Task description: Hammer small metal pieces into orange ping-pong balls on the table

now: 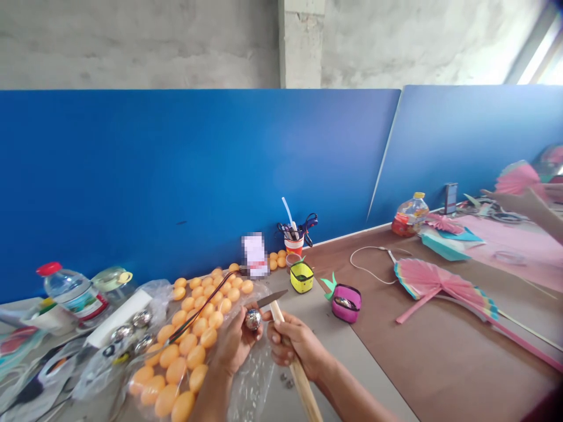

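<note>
My left hand [231, 342] is closed around a shiny silver ball [253, 319], which shows between thumb and fingers. My right hand [295, 340] grips the pale wooden handle of a hammer [301, 384]. Its dark, tapered metal head crosses the handle's top end, just above the ball; whether they touch I cannot tell. Beyond my hands stands a yellow open fabric box [301, 278]. To its right a purple fabric box [346, 303] with green leaf-like strips lies tilted, something silvery inside. Small metal bits [287, 381] lie beneath my right forearm.
Many orange balls [187, 344] in clear plastic lie left of my hands. Further left are silver balls [142, 318] and a red-capped bottle [74, 293]. A cup of tools [294, 243] stands by the blue partition [176, 176]. Pink fans [433, 278] and another person's hand [519, 202] are right.
</note>
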`<state>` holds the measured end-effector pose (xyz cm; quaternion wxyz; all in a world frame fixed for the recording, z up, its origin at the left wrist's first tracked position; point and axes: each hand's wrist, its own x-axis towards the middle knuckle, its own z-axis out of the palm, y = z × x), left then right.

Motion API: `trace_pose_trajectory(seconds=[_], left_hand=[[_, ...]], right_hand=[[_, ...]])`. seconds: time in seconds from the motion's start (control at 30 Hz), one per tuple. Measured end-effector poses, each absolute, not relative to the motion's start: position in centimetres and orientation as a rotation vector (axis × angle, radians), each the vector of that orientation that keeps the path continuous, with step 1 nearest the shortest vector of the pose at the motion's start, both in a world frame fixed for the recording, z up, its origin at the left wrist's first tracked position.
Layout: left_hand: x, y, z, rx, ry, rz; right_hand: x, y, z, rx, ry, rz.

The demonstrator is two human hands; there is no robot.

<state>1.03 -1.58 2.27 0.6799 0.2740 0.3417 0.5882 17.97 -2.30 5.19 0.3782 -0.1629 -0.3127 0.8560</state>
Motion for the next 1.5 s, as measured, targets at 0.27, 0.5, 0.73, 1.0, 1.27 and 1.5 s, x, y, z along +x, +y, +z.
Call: trace_pose_trajectory(seconds=[0.27,0.5,0.73,1.0,1.27,1.5], left_hand=[[1.04,-1.69,2.22,0.623,0.743,1.325],[1.23,-1.73,2.39,0.627,0.753,1.298],[1.27,-1.82,2.76,0.66,0.72,1.243],[1.46,-1.8,2.63,0.615,0.732,1.232],[1.36,-1.69,2.51,0.635,0.717,1.24],[1.17,-1.44,1.93,0.628,0.722,1.245]], right_hand=[[18.23,-1.87,4.8,-0.326,-0.739,2.191],[18.13,-2.03,4.83,-0.389,-0.773,2.174],[18.23,-2.2,5.24,-0.454,-0.818,2.234],[17.97,-2.38,4.81,-0.462,-0.882,2.341],[18.26,-1.88,4.44,-0.379,-0.853,2.338],[18.24,-1.82,4.45,-0.414,-0.86,2.318]])
